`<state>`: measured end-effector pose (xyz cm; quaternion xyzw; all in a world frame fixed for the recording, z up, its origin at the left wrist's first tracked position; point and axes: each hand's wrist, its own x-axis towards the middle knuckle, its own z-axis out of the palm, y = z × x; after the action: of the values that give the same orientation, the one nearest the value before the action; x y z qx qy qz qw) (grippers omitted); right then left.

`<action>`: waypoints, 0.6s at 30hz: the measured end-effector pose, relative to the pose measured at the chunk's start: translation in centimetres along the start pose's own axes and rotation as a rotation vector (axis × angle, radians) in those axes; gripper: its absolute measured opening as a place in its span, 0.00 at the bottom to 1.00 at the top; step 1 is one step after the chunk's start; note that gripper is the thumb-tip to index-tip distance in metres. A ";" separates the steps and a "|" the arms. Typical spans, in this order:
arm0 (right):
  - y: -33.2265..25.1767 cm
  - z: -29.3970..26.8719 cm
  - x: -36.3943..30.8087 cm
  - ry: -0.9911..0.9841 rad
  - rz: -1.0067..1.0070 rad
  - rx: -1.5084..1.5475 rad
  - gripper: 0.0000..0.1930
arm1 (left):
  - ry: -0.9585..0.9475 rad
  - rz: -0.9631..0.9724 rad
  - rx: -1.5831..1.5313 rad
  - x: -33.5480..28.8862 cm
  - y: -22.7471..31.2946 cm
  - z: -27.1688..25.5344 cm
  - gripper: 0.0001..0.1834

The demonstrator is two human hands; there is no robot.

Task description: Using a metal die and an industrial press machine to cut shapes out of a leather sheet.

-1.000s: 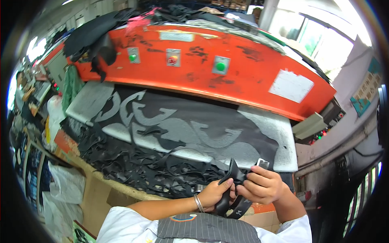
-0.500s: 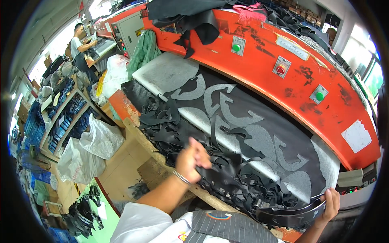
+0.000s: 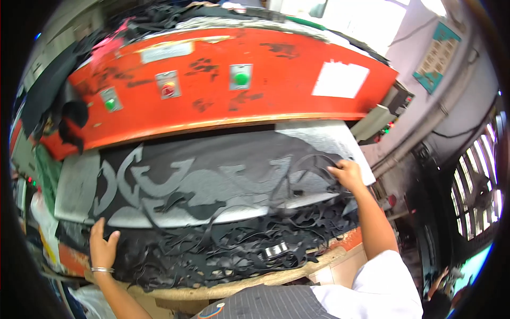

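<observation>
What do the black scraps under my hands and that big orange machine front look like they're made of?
Black scraps: thin, floppy sheet, likely synthetic leather or rubbery fabric; matte, curling in strips. Orange machine front: looks like painted metal; the paint is chipped and smudged dark. Left hand and right hand press on the scraps.

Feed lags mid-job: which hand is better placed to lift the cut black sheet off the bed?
Probably right: the right hand already touches the cut black sheet's loose strips; the left hand lies flat on black scrap strips.
</observation>
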<state>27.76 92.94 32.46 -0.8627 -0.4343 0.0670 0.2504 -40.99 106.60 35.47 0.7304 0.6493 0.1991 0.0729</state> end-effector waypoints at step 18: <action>-0.7 7.5 14.9 -0.252 -0.029 -0.199 0.22 | -0.184 0.588 -0.278 8.7 35.4 27.5 0.22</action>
<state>33.92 107.70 27.85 -0.8617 -0.4790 0.1277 0.1082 2.85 114.08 25.07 0.8845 0.3680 0.2313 0.1694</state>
